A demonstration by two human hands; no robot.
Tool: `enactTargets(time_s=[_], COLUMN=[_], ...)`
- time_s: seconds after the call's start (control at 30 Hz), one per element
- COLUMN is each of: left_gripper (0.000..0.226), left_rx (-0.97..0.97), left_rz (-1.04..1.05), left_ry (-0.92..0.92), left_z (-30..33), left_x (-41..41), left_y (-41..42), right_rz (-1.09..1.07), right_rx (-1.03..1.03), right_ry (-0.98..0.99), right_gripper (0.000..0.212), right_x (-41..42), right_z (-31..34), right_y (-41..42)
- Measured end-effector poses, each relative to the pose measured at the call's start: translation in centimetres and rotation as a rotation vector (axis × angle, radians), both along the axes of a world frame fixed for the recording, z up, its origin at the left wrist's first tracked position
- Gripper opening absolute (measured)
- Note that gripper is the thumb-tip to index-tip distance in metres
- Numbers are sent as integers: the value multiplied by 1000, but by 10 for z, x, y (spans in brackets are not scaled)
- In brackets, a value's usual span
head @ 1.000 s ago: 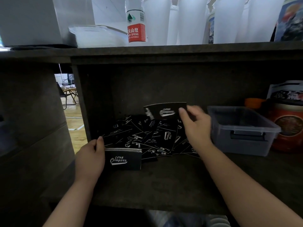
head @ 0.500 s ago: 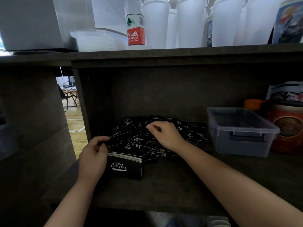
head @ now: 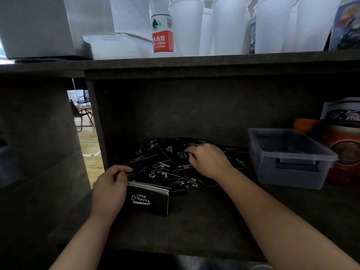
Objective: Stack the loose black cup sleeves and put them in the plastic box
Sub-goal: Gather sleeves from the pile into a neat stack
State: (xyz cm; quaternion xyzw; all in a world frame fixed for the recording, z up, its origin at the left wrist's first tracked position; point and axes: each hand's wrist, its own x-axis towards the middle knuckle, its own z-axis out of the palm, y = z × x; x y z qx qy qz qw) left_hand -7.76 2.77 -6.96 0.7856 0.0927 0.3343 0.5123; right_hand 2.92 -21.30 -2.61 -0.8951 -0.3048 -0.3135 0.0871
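Observation:
A heap of loose black cup sleeves (head: 161, 164) with white print lies at the back of the lower shelf. My left hand (head: 110, 190) holds a neat stack of sleeves (head: 149, 199) on edge at the shelf's front left. My right hand (head: 208, 160) rests on the heap with its fingers curled onto one loose sleeve (head: 183, 162). The clear plastic box (head: 288, 158) stands to the right of the heap, open-topped, with a dark latch on its front; I see nothing in it.
An orange printed can (head: 344, 152) stands right behind the box. The upper shelf (head: 194, 61) carries white cups, a water bottle (head: 162, 26) and a white carton. A vertical panel (head: 97, 129) walls the compartment on the left.
A second ago my right hand held one sleeve up above the heap. It has since come down left onto the heap and now grips another sleeve. My left hand kept the stack.

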Motion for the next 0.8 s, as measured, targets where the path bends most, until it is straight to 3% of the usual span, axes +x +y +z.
enactTargets(time_s=[0.07,0.13,0.23,0.27,0.33,0.53,0.67,0.8], left_gripper=[30,30,30,29,32,37,36,49], left_rx=[-4,-15,-2,17,41,49,61,52], left_rz=[-1,-8,0,14,37,45,39,40], left_ry=[6,13,8,4,0,50,47,94], left_z=[0,0,0,0,1,1,2,4], left_x=[0,1,2,2,2,2,0,-2], left_y=[0,0,0,0,-1,-2,-3,-2], right_rz=[134,256,430,469,490,527,323,274], right_rx=[342,669,981,973,771,383,-113,-56], right_ry=[-106,-83,388,558,767,1044,962,934], right_gripper=[23,17,9,12,13,20,8,19], right_x=[-8,-13,-28,-32,-35,-42,-42,-44], right_z=[9,17,23,21,16,21,18,13], right_y=[-4,-1,12,16,21,18,14,22])
